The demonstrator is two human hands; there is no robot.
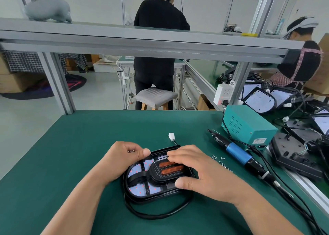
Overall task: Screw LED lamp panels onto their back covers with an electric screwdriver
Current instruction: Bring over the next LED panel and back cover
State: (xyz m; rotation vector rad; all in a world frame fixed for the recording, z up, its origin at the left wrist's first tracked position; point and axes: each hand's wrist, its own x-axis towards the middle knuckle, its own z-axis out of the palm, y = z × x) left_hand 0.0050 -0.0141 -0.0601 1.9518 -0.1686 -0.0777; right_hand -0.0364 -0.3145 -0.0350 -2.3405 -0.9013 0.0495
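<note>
Lamp assembly (156, 177): left of electric screwdriver (238, 153). Likely light, rigid, LED face fragile; hold by rim. Right hand (201, 172) flat, pressing top; left hand (124, 157) curled round screws (131, 151), thumb at rim.

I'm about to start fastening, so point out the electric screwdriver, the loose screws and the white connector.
electric screwdriver (237, 152), head view, on its blue barrel.
loose screws (221, 163), head view, on one screw mid-scatter on the green mat.
white connector (171, 136), head view, on its plastic body.
</note>
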